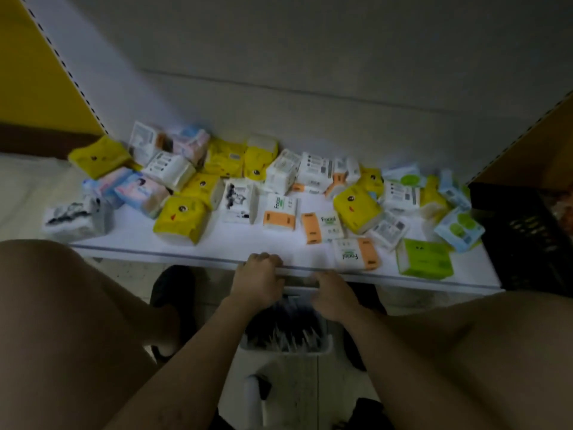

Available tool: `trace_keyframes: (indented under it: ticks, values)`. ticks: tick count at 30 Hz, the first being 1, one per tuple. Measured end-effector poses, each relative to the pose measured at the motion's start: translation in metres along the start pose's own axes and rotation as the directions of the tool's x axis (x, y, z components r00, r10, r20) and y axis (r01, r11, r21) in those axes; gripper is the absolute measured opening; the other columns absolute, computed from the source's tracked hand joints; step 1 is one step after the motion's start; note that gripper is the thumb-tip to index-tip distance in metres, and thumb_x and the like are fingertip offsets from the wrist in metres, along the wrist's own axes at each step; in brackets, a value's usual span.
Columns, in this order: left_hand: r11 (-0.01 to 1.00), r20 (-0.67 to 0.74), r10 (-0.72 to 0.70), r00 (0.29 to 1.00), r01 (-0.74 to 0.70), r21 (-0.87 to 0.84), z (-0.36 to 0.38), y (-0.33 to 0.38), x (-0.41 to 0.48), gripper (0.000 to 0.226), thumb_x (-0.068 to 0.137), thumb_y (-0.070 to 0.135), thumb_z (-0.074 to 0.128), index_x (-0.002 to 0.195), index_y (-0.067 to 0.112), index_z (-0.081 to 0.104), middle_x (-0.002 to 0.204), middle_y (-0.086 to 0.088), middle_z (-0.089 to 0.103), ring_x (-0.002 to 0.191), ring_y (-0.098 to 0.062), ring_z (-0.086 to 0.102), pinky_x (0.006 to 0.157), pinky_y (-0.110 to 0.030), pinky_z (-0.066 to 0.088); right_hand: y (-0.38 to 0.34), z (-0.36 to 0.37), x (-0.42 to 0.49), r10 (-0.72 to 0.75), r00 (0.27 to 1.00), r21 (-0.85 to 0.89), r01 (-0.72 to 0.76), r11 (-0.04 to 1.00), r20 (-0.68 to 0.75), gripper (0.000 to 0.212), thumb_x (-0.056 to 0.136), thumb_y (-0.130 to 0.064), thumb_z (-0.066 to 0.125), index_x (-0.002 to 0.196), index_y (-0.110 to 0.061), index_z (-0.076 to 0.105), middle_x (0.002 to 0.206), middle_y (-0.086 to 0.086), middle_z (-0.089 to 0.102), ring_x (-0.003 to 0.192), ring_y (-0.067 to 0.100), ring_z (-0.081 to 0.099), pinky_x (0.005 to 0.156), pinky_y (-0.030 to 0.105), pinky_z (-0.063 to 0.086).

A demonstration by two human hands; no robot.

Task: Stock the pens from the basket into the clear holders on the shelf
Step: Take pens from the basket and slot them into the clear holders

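Observation:
A pale basket [322, 347] stands on the floor between my knees, under the front of the white shelf [217, 243]. Several dark pens [279, 324] lie in it, blurred. My left hand [259, 282] is above the basket's far left corner, its fingers curled over the shelf's front edge. My right hand [333, 297] is just right of it and lower, fingers curled at the basket's far rim. Motion blur hides the exact hold of both hands.
Several tissue packs cover the shelf: yellow ones [179, 221], white-and-orange ones [356, 257], and a green one [424, 259] near the front right. A black crate [524, 240] stands at the right. My bare knees flank the basket, and a dark shoe [173, 287] rests on the floor.

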State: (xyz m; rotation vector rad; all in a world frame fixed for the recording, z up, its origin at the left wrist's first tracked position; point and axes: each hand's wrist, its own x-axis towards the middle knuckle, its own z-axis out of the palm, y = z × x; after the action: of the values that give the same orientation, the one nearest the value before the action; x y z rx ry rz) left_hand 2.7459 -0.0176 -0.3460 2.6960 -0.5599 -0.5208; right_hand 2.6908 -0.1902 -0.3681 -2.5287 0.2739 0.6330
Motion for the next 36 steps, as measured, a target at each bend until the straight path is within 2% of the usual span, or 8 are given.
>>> trace_keyframes:
  ticks: [3, 6, 13, 21, 27, 31, 33, 36]
  values:
    - [0.996, 0.179, -0.059, 0.982, 0.069, -0.048, 0.031, -0.014, 0.012, 0.034, 0.085, 0.026, 0.056, 0.117, 0.017, 0.059, 0.12, -0.008, 0.062, 0.11, -0.029, 0.057, 0.089, -0.04, 0.051, 0.018, 0.02, 0.008, 0.03, 0.991, 0.041, -0.036, 0.998, 0.13, 0.01, 0.089, -0.011, 0.055, 0.089, -0.004, 0.062, 0.09, 0.013, 0.062, 0.088, 0.034, 0.061, 0.067, 0.031, 0.045]
    - [0.976, 0.289, -0.144, 0.947, 0.184, -0.116, 0.061, -0.031, 0.021, 0.031, 0.086, 0.021, 0.056, 0.115, 0.011, 0.06, 0.113, -0.011, 0.064, 0.099, -0.028, 0.061, 0.08, -0.035, 0.053, 0.034, 0.032, 0.017, 0.058, 0.976, 0.055, -0.071, 0.996, 0.21, 0.028, 0.09, -0.012, 0.055, 0.116, -0.006, 0.06, 0.112, 0.01, 0.061, 0.096, 0.023, 0.058, 0.075, 0.025, 0.044]
    - [0.931, 0.487, -0.324, 0.811, 0.364, 0.014, 0.143, -0.074, 0.005, 0.029, 0.085, 0.03, 0.053, 0.102, 0.008, 0.062, 0.108, -0.014, 0.064, 0.094, -0.031, 0.06, 0.068, -0.031, 0.043, 0.048, 0.076, 0.038, 0.253, 0.891, -0.057, -0.25, 0.967, 0.377, 0.034, 0.093, -0.018, 0.052, 0.125, -0.007, 0.058, 0.125, 0.014, 0.059, 0.116, 0.031, 0.055, 0.095, 0.034, 0.044]
    - [0.9, 0.492, -0.373, 0.787, 0.436, -0.015, 0.173, -0.078, 0.003, 0.035, 0.088, 0.032, 0.054, 0.118, 0.015, 0.06, 0.121, -0.008, 0.057, 0.108, -0.027, 0.058, 0.086, -0.032, 0.049, 0.05, 0.125, 0.051, 0.281, 0.837, 0.018, -0.328, 0.945, 0.469, 0.031, 0.094, -0.011, 0.054, 0.122, -0.002, 0.062, 0.126, 0.017, 0.06, 0.118, 0.032, 0.055, 0.101, 0.036, 0.045]
    - [0.928, 0.521, -0.273, 0.808, 0.365, -0.079, 0.181, -0.083, 0.006, 0.045, 0.083, 0.036, 0.053, 0.116, 0.007, 0.062, 0.118, -0.019, 0.06, 0.109, -0.036, 0.056, 0.086, -0.037, 0.052, 0.049, 0.151, 0.043, 0.22, 0.856, -0.032, -0.232, 0.972, 0.468, 0.03, 0.099, -0.019, 0.046, 0.123, -0.009, 0.061, 0.128, 0.011, 0.053, 0.116, 0.024, 0.052, 0.091, 0.025, 0.044]
    - [0.925, 0.588, -0.247, 0.771, 0.368, -0.094, 0.195, -0.088, 0.01, 0.043, 0.084, 0.037, 0.053, 0.114, 0.007, 0.062, 0.115, -0.019, 0.062, 0.104, -0.033, 0.06, 0.084, -0.035, 0.054, 0.053, 0.157, 0.044, 0.257, 0.823, -0.11, -0.234, 0.966, 0.507, 0.028, 0.099, -0.013, 0.042, 0.081, -0.008, 0.062, 0.118, 0.018, 0.059, 0.107, 0.023, 0.057, 0.061, 0.017, 0.034]
    - [0.921, 0.57, -0.231, 0.788, 0.366, -0.132, 0.187, -0.08, 0.011, 0.032, 0.09, 0.027, 0.056, 0.111, 0.003, 0.062, 0.11, -0.02, 0.063, 0.098, -0.032, 0.061, 0.076, -0.029, 0.051, 0.051, 0.158, 0.044, 0.271, 0.821, -0.115, -0.247, 0.962, 0.503, 0.03, 0.101, -0.014, 0.04, 0.116, 0.002, 0.061, 0.133, 0.022, 0.05, 0.123, 0.028, 0.048, 0.08, 0.023, 0.042]
    - [0.92, 0.562, -0.221, 0.797, 0.362, -0.152, 0.187, -0.08, 0.012, 0.029, 0.091, 0.025, 0.056, 0.11, 0.004, 0.062, 0.106, -0.017, 0.064, 0.096, -0.029, 0.06, 0.071, -0.024, 0.045, 0.044, 0.156, 0.04, 0.22, 0.826, -0.2, -0.133, 0.971, 0.518, 0.045, 0.102, -0.016, 0.041, 0.143, 0.001, 0.036, 0.151, 0.02, 0.031, 0.14, 0.03, 0.029, 0.116, 0.036, 0.021]
